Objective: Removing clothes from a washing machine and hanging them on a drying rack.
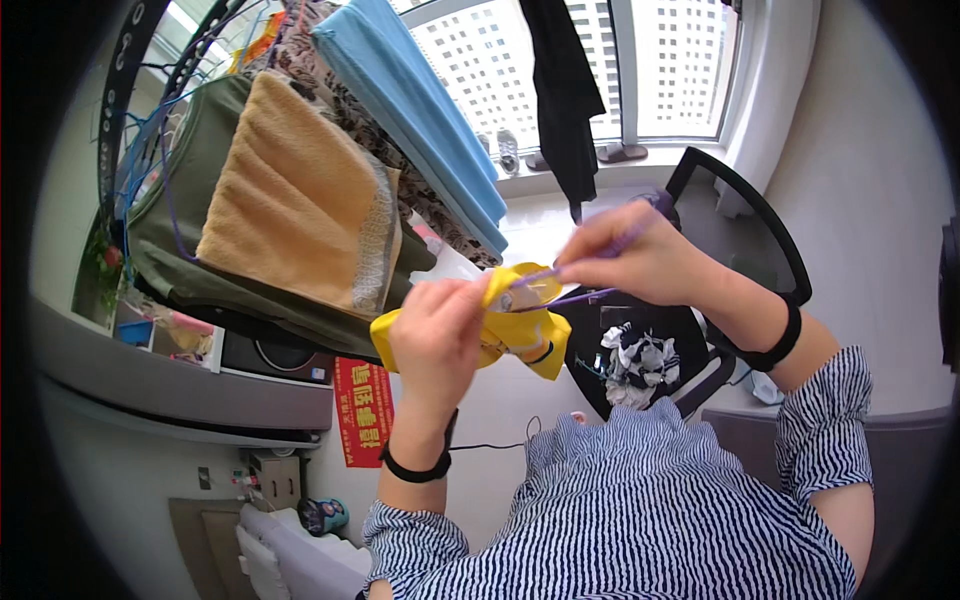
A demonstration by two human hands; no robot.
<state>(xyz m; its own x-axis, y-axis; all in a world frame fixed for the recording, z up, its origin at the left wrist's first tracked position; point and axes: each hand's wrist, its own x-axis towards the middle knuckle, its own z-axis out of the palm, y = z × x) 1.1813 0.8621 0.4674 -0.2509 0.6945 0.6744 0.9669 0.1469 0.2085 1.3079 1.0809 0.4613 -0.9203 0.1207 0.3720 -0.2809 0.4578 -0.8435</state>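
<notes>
Bunched in my left hand (439, 337) is a small yellow garment (529, 330), its opening facing my right hand. My right hand (626, 251) grips a purple clothes hanger (581, 298), blurred by motion. One end of the hanger reaches into the garment's opening; how far it goes inside is hidden by the cloth. Left of my hands, a tan towel (292, 195) and an olive-green garment (180, 187) hang on a drying rack (112, 142). A light blue towel (420, 127) hangs farther back, beside a patterned cloth (360, 112).
Beneath my right arm, a black mesh chair (799, 262) carries a pile of black and white cloth (641, 360). A black garment (562, 97) hangs before the window. Shoes (508, 152) stand on the sill. On the floor lie a red banner with writing (367, 412) and a black cable (487, 447).
</notes>
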